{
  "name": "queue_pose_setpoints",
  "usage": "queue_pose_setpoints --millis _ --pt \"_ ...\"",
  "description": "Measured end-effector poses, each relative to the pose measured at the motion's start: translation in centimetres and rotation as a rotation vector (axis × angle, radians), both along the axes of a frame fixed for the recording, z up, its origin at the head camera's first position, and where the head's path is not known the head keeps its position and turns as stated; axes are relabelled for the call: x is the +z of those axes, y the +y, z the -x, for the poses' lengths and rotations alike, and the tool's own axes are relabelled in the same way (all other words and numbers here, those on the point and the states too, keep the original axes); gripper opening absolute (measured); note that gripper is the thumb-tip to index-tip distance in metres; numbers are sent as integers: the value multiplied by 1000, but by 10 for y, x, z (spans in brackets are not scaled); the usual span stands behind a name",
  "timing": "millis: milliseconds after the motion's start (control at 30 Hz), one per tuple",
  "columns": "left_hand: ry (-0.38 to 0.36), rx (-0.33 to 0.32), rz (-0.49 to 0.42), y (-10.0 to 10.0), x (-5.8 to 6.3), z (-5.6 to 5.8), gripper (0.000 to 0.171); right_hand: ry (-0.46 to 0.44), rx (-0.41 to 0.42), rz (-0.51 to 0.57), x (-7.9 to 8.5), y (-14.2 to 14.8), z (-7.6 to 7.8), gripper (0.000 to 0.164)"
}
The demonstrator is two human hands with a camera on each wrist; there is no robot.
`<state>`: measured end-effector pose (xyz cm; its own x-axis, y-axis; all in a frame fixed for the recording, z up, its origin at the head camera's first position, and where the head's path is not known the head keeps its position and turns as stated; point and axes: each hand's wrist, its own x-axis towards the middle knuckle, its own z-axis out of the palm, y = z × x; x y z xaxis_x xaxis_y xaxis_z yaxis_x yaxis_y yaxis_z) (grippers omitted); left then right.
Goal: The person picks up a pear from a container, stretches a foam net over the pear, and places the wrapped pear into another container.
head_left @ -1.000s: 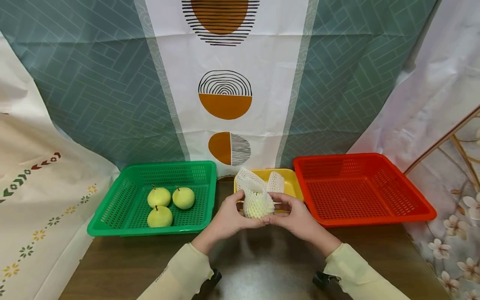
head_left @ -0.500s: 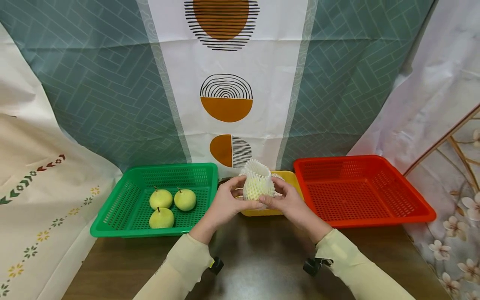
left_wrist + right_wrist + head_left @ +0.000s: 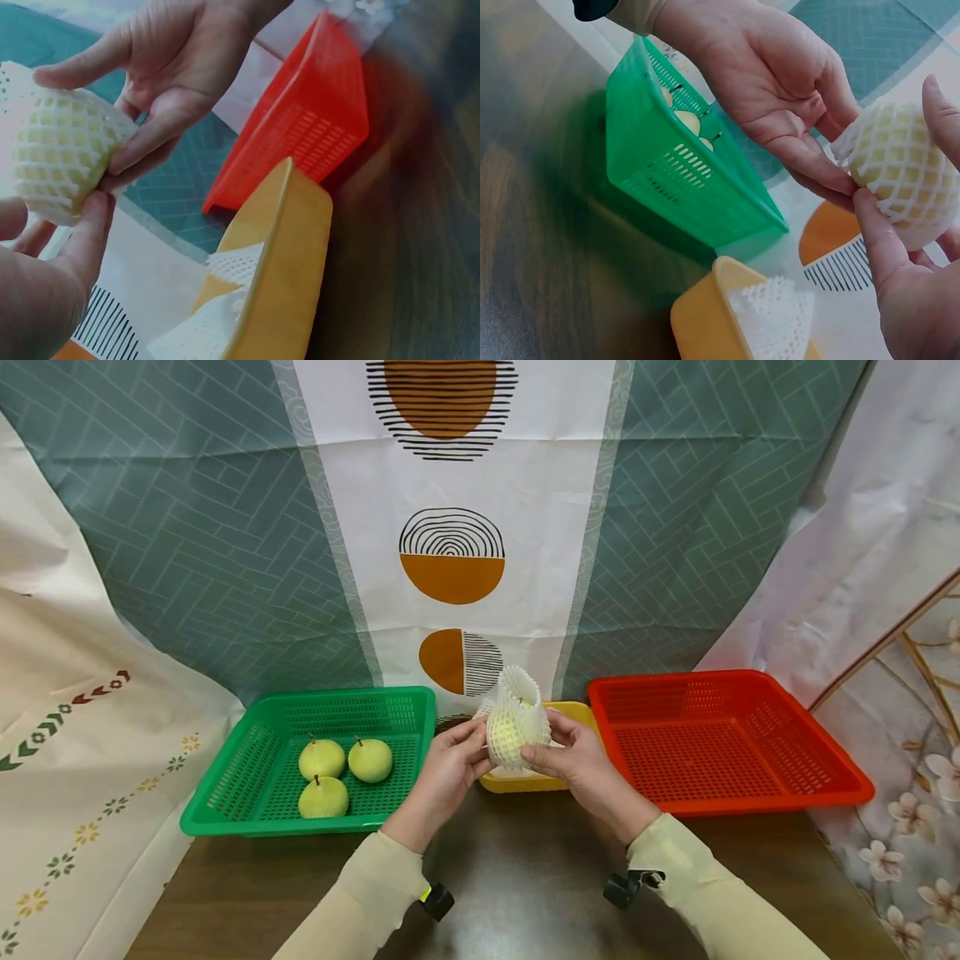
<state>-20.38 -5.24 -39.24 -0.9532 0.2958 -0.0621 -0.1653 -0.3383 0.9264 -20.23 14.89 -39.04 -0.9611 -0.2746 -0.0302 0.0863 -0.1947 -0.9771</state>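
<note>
Holding a pale yellow pear sheathed in white foam mesh netting (image 3: 514,731), both hands work above the small yellow plastic tray (image 3: 577,714) at 12 o'clock on the brown wooden table (image 3: 525,893). The left hand (image 3: 450,772) pinches the netted pear from 9 o'clock and the right hand (image 3: 573,760) from 3 o'clock, fingertips curled against the mesh, apparently to steady the fruit while the sleeve sits over it. Spare white foam nets (image 3: 772,315) lie in the tray. At 10 o'clock the green perforated plastic basket (image 3: 247,768) holds three bare yellow pears (image 3: 345,768); at 2 o'clock stands the red perforated plastic basket (image 3: 810,752). Nothing obstructs either basket.
</note>
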Motion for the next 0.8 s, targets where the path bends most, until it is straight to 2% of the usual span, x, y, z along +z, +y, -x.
queue_pose_setpoints --millis 133,300,400,800 --pt "-18 98 3 3 -5 0 36 -13 -3 32 -1 -2 1 71" --pt "20 226 66 6 -9 1 31 -6 -18 7 -4 -3 1 74" --pt "44 282 91 7 -11 2 27 -8 -20 4 -7 -3 2 76" --pt "97 351 144 11 -20 4 24 -58 -1 77 -11 -3 4 74"
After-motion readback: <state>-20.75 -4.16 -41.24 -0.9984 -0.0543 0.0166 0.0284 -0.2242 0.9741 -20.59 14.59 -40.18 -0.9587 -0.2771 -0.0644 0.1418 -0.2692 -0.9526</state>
